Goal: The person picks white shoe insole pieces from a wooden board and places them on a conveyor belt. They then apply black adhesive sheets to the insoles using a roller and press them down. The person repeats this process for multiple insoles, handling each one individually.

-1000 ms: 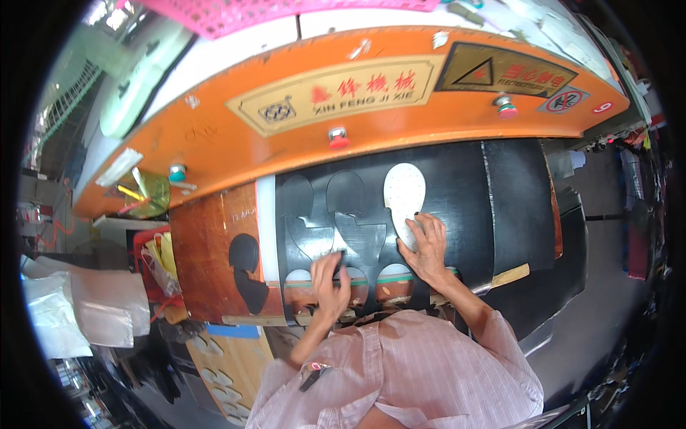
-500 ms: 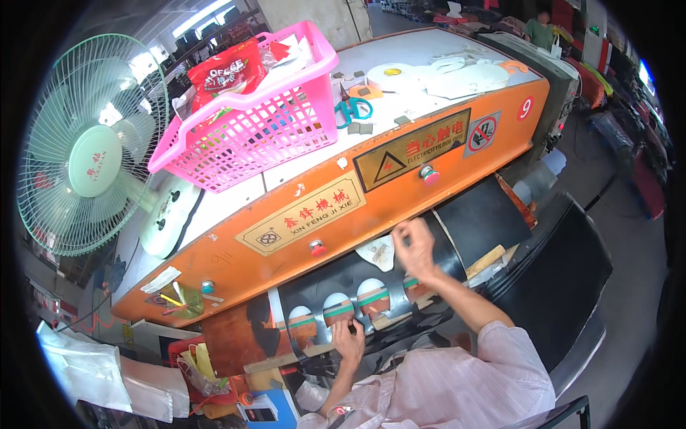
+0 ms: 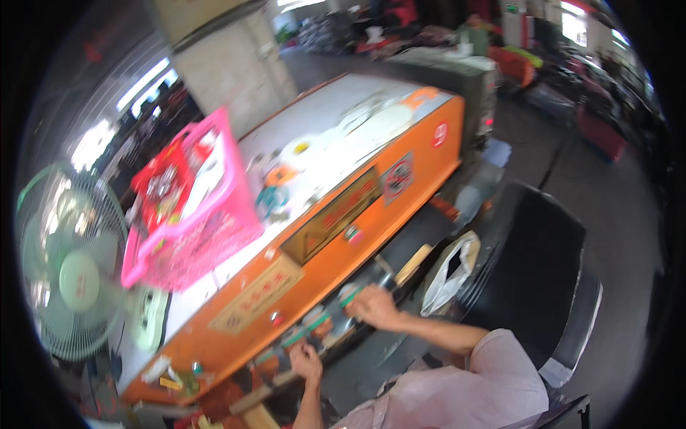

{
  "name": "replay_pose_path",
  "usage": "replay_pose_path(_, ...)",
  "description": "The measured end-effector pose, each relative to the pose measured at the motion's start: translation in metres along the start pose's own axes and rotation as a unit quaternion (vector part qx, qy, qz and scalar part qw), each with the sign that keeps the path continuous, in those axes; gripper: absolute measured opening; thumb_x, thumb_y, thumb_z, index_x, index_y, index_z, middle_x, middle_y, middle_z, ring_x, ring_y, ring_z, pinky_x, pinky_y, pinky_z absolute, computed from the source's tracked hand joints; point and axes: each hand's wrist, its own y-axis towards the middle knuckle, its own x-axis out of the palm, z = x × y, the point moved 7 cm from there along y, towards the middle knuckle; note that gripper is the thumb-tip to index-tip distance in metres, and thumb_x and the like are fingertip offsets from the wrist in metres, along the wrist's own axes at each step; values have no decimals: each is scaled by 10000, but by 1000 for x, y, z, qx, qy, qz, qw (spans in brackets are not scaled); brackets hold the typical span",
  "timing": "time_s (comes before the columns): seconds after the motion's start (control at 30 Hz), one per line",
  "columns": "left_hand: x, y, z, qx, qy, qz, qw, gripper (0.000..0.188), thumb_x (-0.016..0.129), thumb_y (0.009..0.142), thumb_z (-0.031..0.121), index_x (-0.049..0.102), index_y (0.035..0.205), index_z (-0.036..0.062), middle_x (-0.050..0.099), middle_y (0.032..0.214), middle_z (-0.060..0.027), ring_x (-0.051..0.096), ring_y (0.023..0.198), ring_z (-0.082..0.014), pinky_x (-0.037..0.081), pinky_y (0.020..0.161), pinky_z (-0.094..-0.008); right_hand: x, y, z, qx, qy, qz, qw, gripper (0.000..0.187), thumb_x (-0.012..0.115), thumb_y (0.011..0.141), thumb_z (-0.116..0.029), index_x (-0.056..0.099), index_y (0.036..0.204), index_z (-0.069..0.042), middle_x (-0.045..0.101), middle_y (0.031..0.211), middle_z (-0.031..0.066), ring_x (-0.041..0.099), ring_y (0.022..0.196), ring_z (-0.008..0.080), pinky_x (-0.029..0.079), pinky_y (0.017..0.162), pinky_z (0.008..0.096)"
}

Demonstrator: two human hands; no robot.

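Note:
A row of small rounded pieces (image 3: 318,325), pale on top with a green band across them, lies along the dark front bed of an orange machine (image 3: 421,154). My left hand (image 3: 307,363) is at the near edge of the row, its fingers curled together; what they hold, if anything, is too blurred to make out. Farther right, my right hand (image 3: 375,307) bends down over the right end of the row and partly covers a green-banded piece. Motion smears its fingertips.
On the machine's top stand a pink basket (image 3: 207,243) with red packets, teal-handled scissors (image 3: 271,200) and white rolls (image 3: 304,148). A green fan (image 3: 78,279) is at the left. Black sheets (image 3: 529,264) and a white-edged bag-like thing (image 3: 454,272) are at the right. A person (image 3: 473,36) is far back.
The view has swung and blurred, shifting the machine left and down. My right hand has dropped from beside a white plate under the machine's edge to the row. My left hand stays near the pieces.

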Motion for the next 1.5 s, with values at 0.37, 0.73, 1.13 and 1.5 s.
replay_pose_path(0.37, 4, 1, -7, -23, 61, -14, 998, 170, 674, 878, 174, 680, 799, 23, 649, 786, -176, 649, 781, -391, 496, 711, -515, 87, -41, 4, 23, -97, -22, 995, 261, 721, 912, -263, 736, 1050, -42, 694, 1138, 145, 624, 1183, 325, 400, 1107, 482)
replay_pose_path(0.73, 10, -43, -16, -62, 50, -8, 997, 192, 674, 872, 169, 678, 746, 24, 622, 706, -177, 645, 769, -393, 500, 714, -529, 88, -67, 18, 58, -98, -78, 990, 260, 675, 923, -278, 758, 901, -32, 750, 958, 152, 702, 995, 330, 496, 998, 462)
replay_pose_path(1.13, -68, -107, 86, 148, -80, -59, 984, 384, 693, 964, 204, 670, 1263, -35, 683, 1169, -277, 647, 1070, -466, 521, 978, -528, -1, -98, -35, 32, -58, 10, 998, 740, 823, 797, -449, 594, 1326, 16, 582, 1358, 189, 509, 1278, 365, 419, 1033, 459)
replay_pose_path(1.5, 41, -121, 97, -6, -67, -175, 982, 752, 676, 993, 406, 400, 1546, -23, 455, 1547, -252, 420, 1431, -426, 316, 1212, -482, 4, -153, -85, 3, 15, -35, 999, 405, 608, 989, -378, 667, 1232, -59, 656, 1103, 171, 580, 1050, 355, 419, 964, 511)
